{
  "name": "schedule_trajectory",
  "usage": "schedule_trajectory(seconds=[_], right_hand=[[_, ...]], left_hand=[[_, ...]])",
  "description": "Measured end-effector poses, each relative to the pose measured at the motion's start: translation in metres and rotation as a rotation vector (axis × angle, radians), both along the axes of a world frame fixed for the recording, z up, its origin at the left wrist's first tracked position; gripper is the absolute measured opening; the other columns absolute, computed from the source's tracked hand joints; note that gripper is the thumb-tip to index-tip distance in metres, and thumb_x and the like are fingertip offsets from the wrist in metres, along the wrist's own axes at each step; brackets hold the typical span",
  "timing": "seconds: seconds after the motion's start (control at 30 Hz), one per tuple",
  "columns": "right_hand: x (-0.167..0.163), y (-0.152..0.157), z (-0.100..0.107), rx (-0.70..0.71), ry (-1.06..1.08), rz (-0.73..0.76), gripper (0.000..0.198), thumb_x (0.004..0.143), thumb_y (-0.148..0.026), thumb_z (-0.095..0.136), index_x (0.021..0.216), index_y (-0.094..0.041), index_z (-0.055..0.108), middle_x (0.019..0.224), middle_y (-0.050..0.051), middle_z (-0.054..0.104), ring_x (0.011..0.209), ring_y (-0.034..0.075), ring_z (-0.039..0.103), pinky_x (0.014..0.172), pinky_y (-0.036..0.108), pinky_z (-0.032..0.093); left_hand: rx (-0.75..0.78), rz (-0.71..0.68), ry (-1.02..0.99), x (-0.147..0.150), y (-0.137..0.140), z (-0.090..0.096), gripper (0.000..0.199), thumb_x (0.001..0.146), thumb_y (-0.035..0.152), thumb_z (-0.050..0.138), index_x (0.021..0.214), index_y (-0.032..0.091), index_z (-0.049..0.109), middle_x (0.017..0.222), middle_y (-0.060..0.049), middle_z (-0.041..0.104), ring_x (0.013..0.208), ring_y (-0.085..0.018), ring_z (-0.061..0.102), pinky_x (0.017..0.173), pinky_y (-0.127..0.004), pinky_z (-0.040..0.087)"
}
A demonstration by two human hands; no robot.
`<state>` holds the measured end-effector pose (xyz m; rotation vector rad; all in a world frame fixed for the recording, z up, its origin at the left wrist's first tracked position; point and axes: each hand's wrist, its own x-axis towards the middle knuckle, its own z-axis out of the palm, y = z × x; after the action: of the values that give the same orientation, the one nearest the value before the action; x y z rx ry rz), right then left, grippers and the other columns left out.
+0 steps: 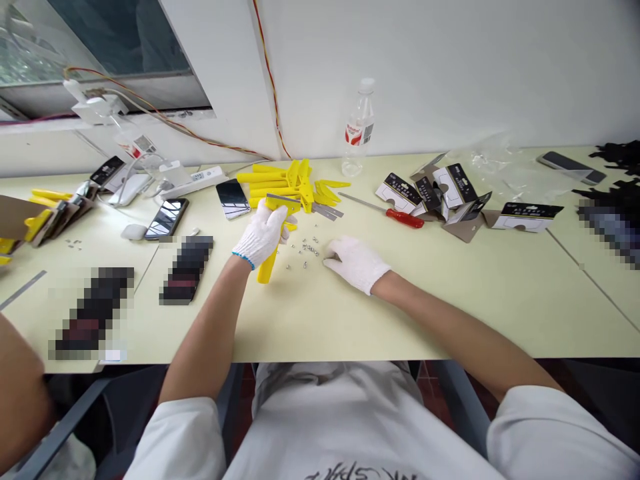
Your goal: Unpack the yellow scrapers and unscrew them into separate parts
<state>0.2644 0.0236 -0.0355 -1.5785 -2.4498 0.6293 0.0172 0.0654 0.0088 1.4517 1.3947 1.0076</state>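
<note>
My left hand (261,233), in a white knit glove, is wrapped round a yellow plastic scraper (267,267) with a metal blade across its top end. Its handle points down toward the table's front edge. My right hand (355,263), also gloved, rests low over the table with curved fingers and a small gap between thumb and forefinger. Beside those fingertips lie several small metal screws (311,249). Behind my left hand is a pile of yellow scraper handles (270,177), with yellow head pieces (327,190) and flat metal blades (327,212) at its right.
A red-handled screwdriver (404,218) lies right of the blades. Behind stands a plastic bottle (359,130). Cardboard packages (455,190) and clear plastic film (515,167) lie at right. Phones (167,219) and a power strip (200,179) lie left. Another person's arm (20,393) shows at far left.
</note>
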Motion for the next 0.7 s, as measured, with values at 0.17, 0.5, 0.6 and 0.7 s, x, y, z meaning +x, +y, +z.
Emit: schedule_trajectory(seconds=[0.17,0.5,0.6,0.7], right_hand=[[-0.003,-0.001,0.001,-0.01,0.008,-0.029,0.021,0.118,-0.025,0.062,0.115,-0.017,0.081,0.118,0.015,0.077,0.113,0.027,0.069,0.104,0.039,0.051],[-0.004,-0.004,-0.003,-0.027,0.013,-0.061,0.026,0.117,-0.034,0.068,0.129,-0.014,0.081,0.133,0.019,0.076,0.12,0.03,0.069,0.105,0.041,0.05],[-0.007,-0.003,-0.007,-0.009,0.021,-0.063,0.027,0.12,-0.034,0.062,0.125,-0.016,0.082,0.132,0.017,0.077,0.119,0.029,0.069,0.105,0.041,0.05],[-0.01,-0.003,-0.011,0.028,0.04,-0.067,0.031,0.122,-0.032,0.057,0.123,-0.016,0.082,0.13,0.016,0.079,0.12,0.029,0.068,0.105,0.04,0.049]], left_hand=[[0.048,0.035,0.141,0.007,-0.004,0.002,0.023,0.104,0.035,0.059,0.115,0.026,0.041,0.096,-0.002,0.077,0.063,-0.016,0.066,0.064,-0.034,0.057],[0.083,0.081,0.275,0.005,0.0,-0.003,0.019,0.103,0.029,0.058,0.109,0.028,0.04,0.081,0.001,0.073,0.072,-0.02,0.072,0.071,-0.035,0.057],[0.1,0.04,0.321,0.005,-0.001,-0.003,0.015,0.106,0.032,0.059,0.107,0.028,0.045,0.084,0.0,0.075,0.075,-0.02,0.074,0.072,-0.034,0.058],[0.113,0.016,0.329,0.007,-0.004,0.002,0.01,0.105,0.03,0.063,0.104,0.026,0.054,0.088,-0.001,0.077,0.077,-0.019,0.076,0.073,-0.032,0.06]])
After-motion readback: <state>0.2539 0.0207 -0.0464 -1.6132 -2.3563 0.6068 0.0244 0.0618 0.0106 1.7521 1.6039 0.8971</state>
